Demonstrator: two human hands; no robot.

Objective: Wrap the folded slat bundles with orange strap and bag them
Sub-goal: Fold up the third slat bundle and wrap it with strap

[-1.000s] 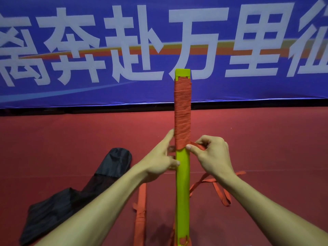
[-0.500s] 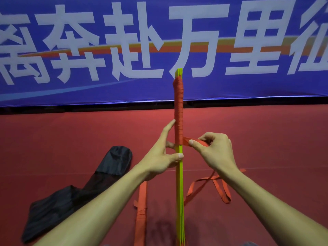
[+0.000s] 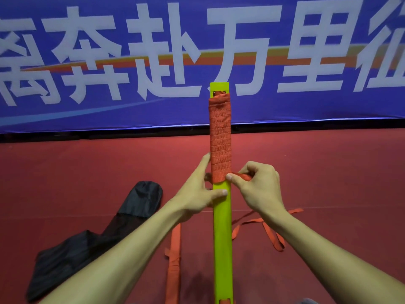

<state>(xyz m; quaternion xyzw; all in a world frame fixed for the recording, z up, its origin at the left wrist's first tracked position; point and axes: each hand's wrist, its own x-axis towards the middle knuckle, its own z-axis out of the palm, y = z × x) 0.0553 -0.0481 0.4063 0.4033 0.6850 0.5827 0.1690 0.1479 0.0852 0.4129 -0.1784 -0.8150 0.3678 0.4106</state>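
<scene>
Black bag (image 3: 135, 205) and wrapped bundle (image 3: 174, 260) lie left of the upright slat bundle (image 3: 222, 227); left grip (image 3: 197, 194) clasps it, thumb across; right grip (image 3: 258, 189) pinches the orange strap (image 3: 220, 139).

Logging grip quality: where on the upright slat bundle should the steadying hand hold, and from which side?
Probably the bare stretch of the slat bundle just below the orange strap windings, from the left. Its broad flat face takes a thumb across the front, and the strap leaves the right edge into the right hand, so the left side is free. The left hand grips there.
</scene>
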